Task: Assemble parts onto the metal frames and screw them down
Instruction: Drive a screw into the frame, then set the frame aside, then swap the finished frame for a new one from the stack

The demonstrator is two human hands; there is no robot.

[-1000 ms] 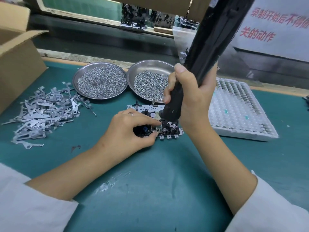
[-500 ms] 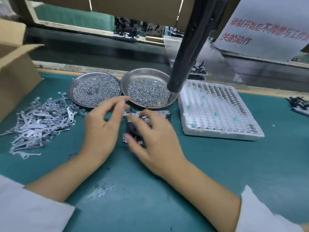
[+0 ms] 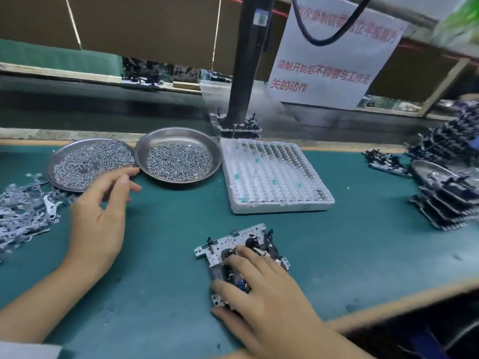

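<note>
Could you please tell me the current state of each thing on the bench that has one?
Frame: flat on mat, under right hand.
Left hand: open, empty, near dishes.
Left dish: holds screws.
Right dish: holds screws.
Tray: mostly emptied.
Screwdriver: hanging, unheld.

A white paper sign hanging behind the bench carries red Chinese characters, its lower lines reading "录制开始后不得做与工作无关的动作", while its top line is too blurred to read.
</note>
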